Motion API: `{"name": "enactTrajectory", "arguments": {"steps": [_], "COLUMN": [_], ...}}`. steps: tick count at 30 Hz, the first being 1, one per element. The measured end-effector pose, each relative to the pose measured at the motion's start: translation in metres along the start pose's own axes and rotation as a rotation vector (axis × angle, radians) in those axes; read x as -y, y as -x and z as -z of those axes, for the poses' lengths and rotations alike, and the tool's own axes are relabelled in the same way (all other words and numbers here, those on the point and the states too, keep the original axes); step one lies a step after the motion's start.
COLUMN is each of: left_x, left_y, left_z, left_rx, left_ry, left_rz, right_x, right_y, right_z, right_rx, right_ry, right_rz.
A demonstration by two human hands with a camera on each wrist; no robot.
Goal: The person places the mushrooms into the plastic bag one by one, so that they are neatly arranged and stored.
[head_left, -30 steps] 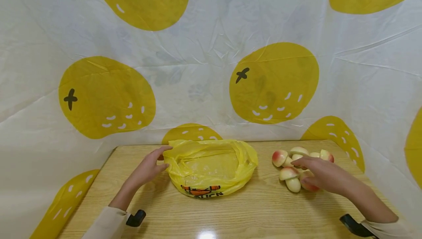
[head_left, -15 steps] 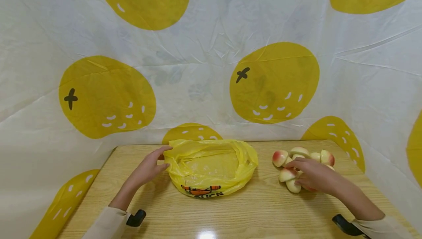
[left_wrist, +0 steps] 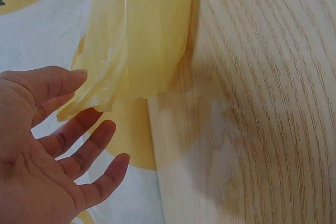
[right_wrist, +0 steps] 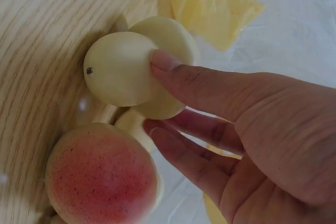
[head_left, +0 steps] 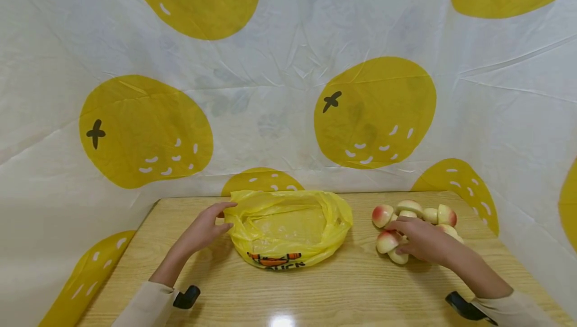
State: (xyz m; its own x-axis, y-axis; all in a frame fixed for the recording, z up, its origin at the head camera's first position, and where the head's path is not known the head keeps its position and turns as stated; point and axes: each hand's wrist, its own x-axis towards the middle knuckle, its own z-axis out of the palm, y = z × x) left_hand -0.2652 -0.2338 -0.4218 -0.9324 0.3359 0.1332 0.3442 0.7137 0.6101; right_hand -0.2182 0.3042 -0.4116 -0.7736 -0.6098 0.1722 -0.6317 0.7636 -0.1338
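Observation:
A yellow plastic bag (head_left: 288,257) lies on the table with its mouth spread wide. My left hand (head_left: 205,229) is at the bag's left rim, fingers loosely bent; in the left wrist view a bag corner (left_wrist: 100,95) hangs between thumb and fingers, without a visible firm grip. At the right, my right hand (head_left: 423,239) pinches a toy mushroom (head_left: 388,242) between thumb and fingers. The right wrist view shows my thumb on this mushroom's pale stem (right_wrist: 118,69) near the cap, fingers on the opposite side. Part of its cap is hidden.
Several other toy mushrooms crowd round the right hand, among them a red-capped mushroom (head_left: 381,216) and a pale one (head_left: 409,208) behind. A white curtain (head_left: 270,131) printed with yellow fruit hangs around the wooden table (head_left: 342,297).
My right hand has moved left over the mushrooms and taken hold of the front one, which has shifted slightly left. The left hand and the bag have hardly moved.

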Motion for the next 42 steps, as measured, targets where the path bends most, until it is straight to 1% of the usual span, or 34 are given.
{"name": "enactTrajectory", "arguments": {"steps": [1,5,16,23,28,31,34,38,42], "left_x": [0.000,0.000,0.000,0.000,0.000,-0.001,-0.001,0.000,0.003], "left_y": [0.000,0.000,0.001,0.000,-0.001,-0.001,-0.002,-0.002,-0.002], "left_z": [0.000,0.001,0.000,-0.002,-0.003,-0.003,-0.002,-0.002,-0.003], "left_rx": [0.002,0.011,0.001,-0.019,-0.038,-0.045,-0.043,-0.044,-0.041], "left_ry": [-0.005,0.004,-0.006,-0.017,-0.031,-0.033,-0.033,-0.032,-0.037], "left_rz": [-0.006,0.007,0.022,0.026,0.023,0.024,0.013,0.001,0.002], "right_x": [0.000,0.001,0.007,0.007,0.008,0.008,0.008,0.008,0.007], "right_y": [-0.001,-0.003,-0.004,-0.002,-0.001,-0.001,0.000,0.001,0.002], "right_z": [-0.001,-0.003,-0.006,-0.010,-0.012,-0.012,-0.011,-0.012,-0.015], "right_rx": [-0.007,-0.016,-0.021,-0.001,-0.017,-0.006,0.006,-0.001,0.001], "right_ry": [0.003,-0.003,-0.041,-0.116,-0.172,-0.222,-0.249,-0.276,-0.319], "right_rz": [0.018,0.050,0.008,-0.015,0.017,0.030,0.030,0.042,0.047]}}
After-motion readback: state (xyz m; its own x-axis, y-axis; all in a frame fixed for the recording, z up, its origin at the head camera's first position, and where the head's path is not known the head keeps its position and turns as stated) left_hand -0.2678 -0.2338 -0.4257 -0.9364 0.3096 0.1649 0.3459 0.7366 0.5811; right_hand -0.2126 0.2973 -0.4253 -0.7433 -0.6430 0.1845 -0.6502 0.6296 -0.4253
